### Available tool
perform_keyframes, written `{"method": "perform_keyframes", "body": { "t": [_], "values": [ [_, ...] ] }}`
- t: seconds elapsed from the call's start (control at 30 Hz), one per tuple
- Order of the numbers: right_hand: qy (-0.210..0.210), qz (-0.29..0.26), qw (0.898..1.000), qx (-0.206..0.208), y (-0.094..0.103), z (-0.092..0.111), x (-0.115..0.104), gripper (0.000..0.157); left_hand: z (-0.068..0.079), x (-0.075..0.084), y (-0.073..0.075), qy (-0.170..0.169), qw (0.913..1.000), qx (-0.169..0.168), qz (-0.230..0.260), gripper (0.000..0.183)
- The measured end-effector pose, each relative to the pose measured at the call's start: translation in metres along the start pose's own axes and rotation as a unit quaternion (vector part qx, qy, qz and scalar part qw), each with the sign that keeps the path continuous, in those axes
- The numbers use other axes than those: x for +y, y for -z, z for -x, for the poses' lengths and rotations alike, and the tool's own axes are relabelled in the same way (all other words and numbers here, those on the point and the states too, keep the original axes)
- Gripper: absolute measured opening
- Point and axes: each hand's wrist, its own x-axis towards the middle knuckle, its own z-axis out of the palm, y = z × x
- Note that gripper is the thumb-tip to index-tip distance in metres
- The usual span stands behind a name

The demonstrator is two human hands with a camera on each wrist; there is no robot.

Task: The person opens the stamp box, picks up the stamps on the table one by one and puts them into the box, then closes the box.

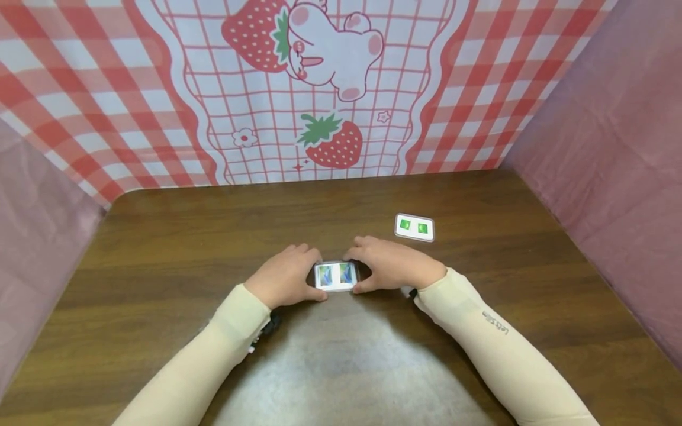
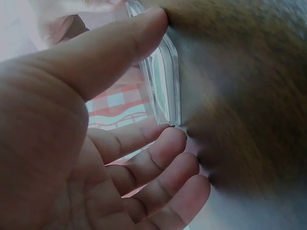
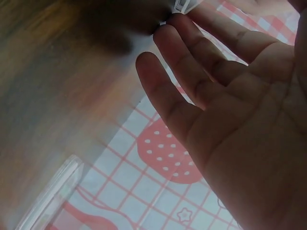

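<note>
A small, flat, clear-edged case [image 1: 335, 277] lies on the wooden table between both hands, two blue-and-green pictures on its white face. My left hand [image 1: 286, 276] grips its left end, thumb at the near edge and index finger at the far corner. On the other end, my right hand [image 1: 395, 264] holds it the same way. The left wrist view shows the case's layered clear rim [image 2: 173, 86] between thumb [image 2: 120, 50] and index finger; the remaining fingertips rest on the table. In the right wrist view only a corner of the case [image 3: 183, 5] shows, by the fingertips.
A second clear-edged case [image 1: 415, 228], white with two green pictures, lies farther back to the right on the table [image 1: 213, 225]. Behind the table hangs a red-and-white checked cloth [image 1: 469, 89] with strawberries. Pink cloth [image 1: 597, 160] hangs at both sides.
</note>
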Motion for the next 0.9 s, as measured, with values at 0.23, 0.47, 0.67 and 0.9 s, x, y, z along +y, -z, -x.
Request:
{"method": "perform_keyframes", "body": {
  "t": [0.23, 0.47, 0.67, 0.9],
  "values": [
    [-0.024, -0.015, 0.999, -0.026, 0.006, 0.004, 0.001, 0.066, 0.001, 0.001, -0.001, 0.012, 0.9994, 0.019, -0.027, 0.061],
    [-0.036, -0.016, 0.999, -0.023, 0.011, 0.009, 0.007, 0.061, 0.003, 0.002, 0.001, 0.019, 0.9973, 0.040, -0.058, 0.063],
    [-0.064, -0.018, 0.997, -0.044, 0.013, 0.011, 0.010, 0.063, 0.004, 0.001, 0.005, 0.028, 0.9969, 0.016, -0.072, 0.080],
    [-0.091, -0.029, 0.994, -0.052, 0.019, 0.016, 0.015, 0.065, 0.001, 0.001, 0.003, -0.012, 0.9991, 0.011, -0.038, 0.083]
  ]
}}
